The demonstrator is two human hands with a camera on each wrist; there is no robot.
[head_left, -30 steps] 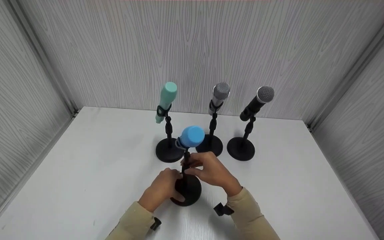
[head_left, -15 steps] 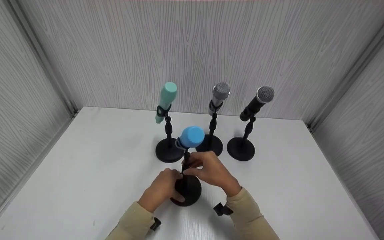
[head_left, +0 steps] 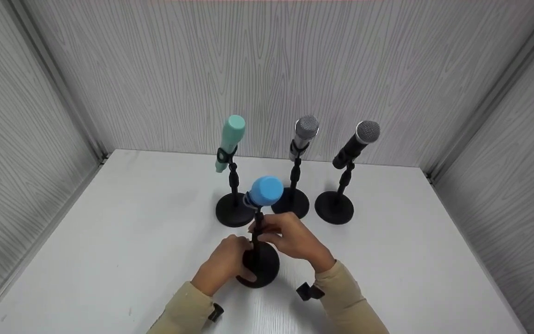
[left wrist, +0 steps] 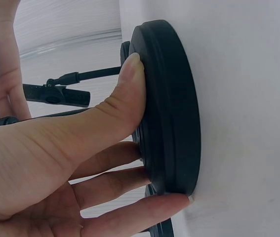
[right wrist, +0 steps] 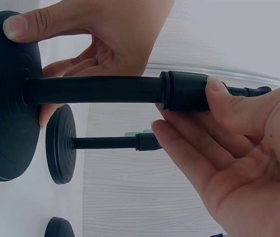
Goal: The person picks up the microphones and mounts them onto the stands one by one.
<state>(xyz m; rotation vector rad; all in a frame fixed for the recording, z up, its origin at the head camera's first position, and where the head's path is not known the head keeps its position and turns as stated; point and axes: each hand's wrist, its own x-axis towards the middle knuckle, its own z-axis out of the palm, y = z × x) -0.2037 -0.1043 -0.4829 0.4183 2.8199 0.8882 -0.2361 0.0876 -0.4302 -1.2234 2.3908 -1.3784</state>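
Observation:
A blue-headed microphone (head_left: 267,190) sits in the clip of a black desk microphone stand (head_left: 262,264), upright near the table's middle. My left hand (head_left: 225,262) holds the stand's round base (left wrist: 167,108); in the left wrist view the thumb presses its upper face and the fingers spread along its rim. My right hand (head_left: 295,236) pinches the collar (right wrist: 186,91) on the pole between thumb and fingers, below the microphone. The right fingertips are partly hidden behind the pole in the head view.
Behind stand three more microphones on black stands: a mint green one (head_left: 233,132), a silver one (head_left: 305,130) and a black one (head_left: 357,141). The white table (head_left: 132,222) is bounded by grey wood-grain panels (head_left: 267,69) at the back and both sides.
My right thumb and fingers shift slightly around the collar. The left hand stays on the base, and the stands keep their places.

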